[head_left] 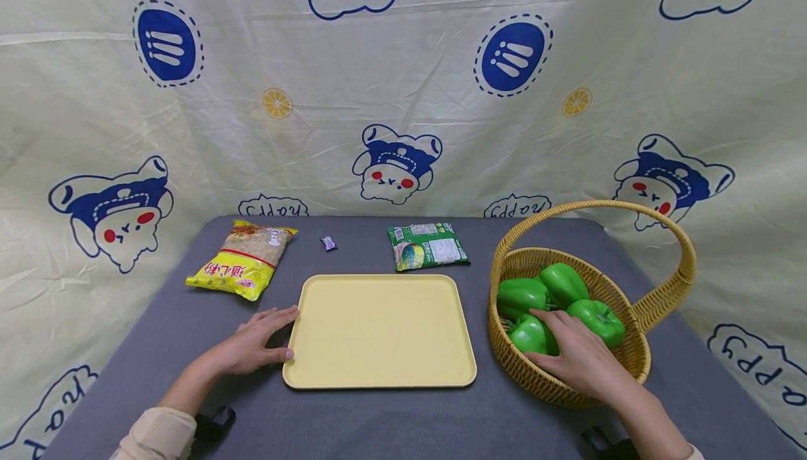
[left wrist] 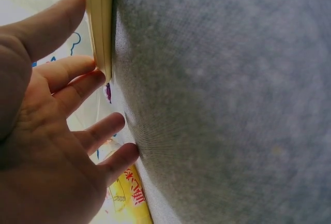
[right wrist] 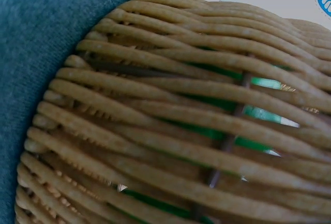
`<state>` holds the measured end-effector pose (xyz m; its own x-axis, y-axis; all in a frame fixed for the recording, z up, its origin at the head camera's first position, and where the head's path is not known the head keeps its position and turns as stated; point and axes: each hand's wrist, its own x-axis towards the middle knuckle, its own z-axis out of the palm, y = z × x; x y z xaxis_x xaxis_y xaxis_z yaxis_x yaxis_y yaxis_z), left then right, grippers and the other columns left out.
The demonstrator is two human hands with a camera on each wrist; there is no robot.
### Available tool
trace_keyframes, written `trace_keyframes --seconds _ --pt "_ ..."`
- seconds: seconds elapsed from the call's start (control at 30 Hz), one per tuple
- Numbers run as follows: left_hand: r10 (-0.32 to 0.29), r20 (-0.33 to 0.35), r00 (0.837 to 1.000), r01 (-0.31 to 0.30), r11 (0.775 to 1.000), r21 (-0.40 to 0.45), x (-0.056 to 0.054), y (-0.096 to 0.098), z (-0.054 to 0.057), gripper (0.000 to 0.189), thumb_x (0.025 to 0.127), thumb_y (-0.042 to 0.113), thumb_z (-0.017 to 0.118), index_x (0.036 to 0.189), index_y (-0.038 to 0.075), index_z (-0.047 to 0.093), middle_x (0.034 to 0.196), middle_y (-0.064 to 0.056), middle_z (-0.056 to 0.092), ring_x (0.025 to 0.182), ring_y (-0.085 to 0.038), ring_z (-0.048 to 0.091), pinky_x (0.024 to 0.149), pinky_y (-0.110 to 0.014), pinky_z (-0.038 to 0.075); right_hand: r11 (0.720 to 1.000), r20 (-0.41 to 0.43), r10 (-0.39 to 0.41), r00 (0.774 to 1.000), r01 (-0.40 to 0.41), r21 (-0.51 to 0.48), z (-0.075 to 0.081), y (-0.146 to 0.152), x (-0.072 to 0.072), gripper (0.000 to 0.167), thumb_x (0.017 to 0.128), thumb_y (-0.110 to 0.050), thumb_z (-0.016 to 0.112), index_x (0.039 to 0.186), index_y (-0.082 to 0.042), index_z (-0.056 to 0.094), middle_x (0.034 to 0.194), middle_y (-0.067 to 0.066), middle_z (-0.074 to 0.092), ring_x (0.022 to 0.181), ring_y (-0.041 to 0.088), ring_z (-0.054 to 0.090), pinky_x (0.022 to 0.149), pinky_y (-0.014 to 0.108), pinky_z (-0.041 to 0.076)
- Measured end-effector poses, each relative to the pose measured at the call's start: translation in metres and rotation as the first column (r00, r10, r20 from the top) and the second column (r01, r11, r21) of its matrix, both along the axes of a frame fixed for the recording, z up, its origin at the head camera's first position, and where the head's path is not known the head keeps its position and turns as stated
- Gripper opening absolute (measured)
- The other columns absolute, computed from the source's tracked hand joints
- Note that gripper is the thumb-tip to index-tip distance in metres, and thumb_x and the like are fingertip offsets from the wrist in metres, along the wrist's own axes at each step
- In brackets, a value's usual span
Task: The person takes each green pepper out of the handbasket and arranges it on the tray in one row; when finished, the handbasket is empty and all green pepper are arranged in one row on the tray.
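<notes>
- Basket (head_left: 522,376) near right edge of worktop (head_left: 372,425), four green peppers (head_left: 564,283) inside.
- Right hand (head_left: 583,355) in basket, curled round front-left pepper (head_left: 528,334).
- Left hand (head_left: 252,344) spread, only touching left edge of tray (head_left: 381,330).

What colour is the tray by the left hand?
Plain pale yellow, the tray; it shows best in the head view.

The left hand (head_left: 252,344) and right hand (head_left: 576,351) are both bare. Behind the left I can see a pale cream sleeve (head_left: 157,435), creased; beside that wrist, a black fitting (head_left: 214,423) with a hooked end. Behind the right show another black piece (head_left: 610,444), angular, and a sliver of cream cuff (head_left: 695,453).
</notes>
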<state>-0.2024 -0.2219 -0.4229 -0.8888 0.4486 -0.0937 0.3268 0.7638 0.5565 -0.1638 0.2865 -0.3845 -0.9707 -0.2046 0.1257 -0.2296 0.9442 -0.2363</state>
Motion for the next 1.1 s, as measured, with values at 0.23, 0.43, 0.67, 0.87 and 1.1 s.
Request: trace_keyframes --seconds 0.23,0.43,0.67,0.87,1.1 --pt "-0.008 -0.007 1.000 0.008 1.000 -0.005 0.0007 0.0006 -0.0009 0.075 0.084 0.038 0.068 0.143 0.003 0.038 0.151 -0.019 0.034 0.136 -0.051 0.024 0.095 -0.076 0.019 1.000 -0.020 0.011 1.000 -0.012 -0.018 0.0007 0.0022 0.0024 0.071 0.074 -0.043 0.076 0.130 -0.006 0.053 0.121 0.019 0.059 0.107 0.039 0.057 0.080 0.053 0.048" --pt "-0.011 0.012 1.000 0.012 1.000 -0.013 0.0007 0.0011 0.0003 0.076 0.084 0.039 0.067 0.144 0.003 0.036 0.151 -0.019 0.033 0.136 -0.052 0.023 0.096 -0.076 0.019 1.000 -0.031 0.006 1.000 -0.007 -0.027 0.0021 0.0038 0.0037 0.070 0.074 -0.041 0.077 0.128 -0.003 0.053 0.120 0.019 0.061 0.106 0.038 0.059 0.079 0.053 0.049" --pt "-0.015 0.040 0.999 0.016 1.000 -0.016 0.0008 0.0012 0.0021 0.077 0.085 0.038 0.066 0.145 0.003 0.034 0.152 -0.020 0.031 0.136 -0.052 0.022 0.097 -0.076 0.017 0.999 -0.046 0.024 0.999 -0.026 -0.024 0.0027 0.0033 0.0028 0.067 0.076 -0.037 0.076 0.128 -0.003 0.053 0.121 0.020 0.060 0.108 0.040 0.058 0.082 0.055 0.048" --pt "-0.026 0.041 0.999 0.027 1.000 -0.014 0.0008 0.0004 0.0008 0.077 0.085 0.039 0.066 0.145 0.002 0.034 0.152 -0.020 0.030 0.136 -0.052 0.021 0.097 -0.076 0.017 0.999 -0.044 0.035 0.998 -0.035 0.009 0.0012 0.0003 0.0020 0.069 0.074 -0.035 0.078 0.129 -0.002 0.051 0.120 0.022 0.059 0.108 0.041 0.057 0.083 0.056 0.047" --pt "-0.020 0.052 0.998 0.021 1.000 -0.012 0.0007 0.0005 0.0013 0.077 0.085 0.039 0.066 0.146 0.003 0.033 0.153 -0.020 0.029 0.137 -0.051 0.021 0.097 -0.076 0.016 0.999 -0.031 0.016 0.999 -0.015 0.042 0.0014 -0.0030 0.0009 0.074 0.072 -0.039 0.079 0.130 -0.002 0.051 0.120 0.021 0.060 0.107 0.041 0.057 0.082 0.054 0.047"
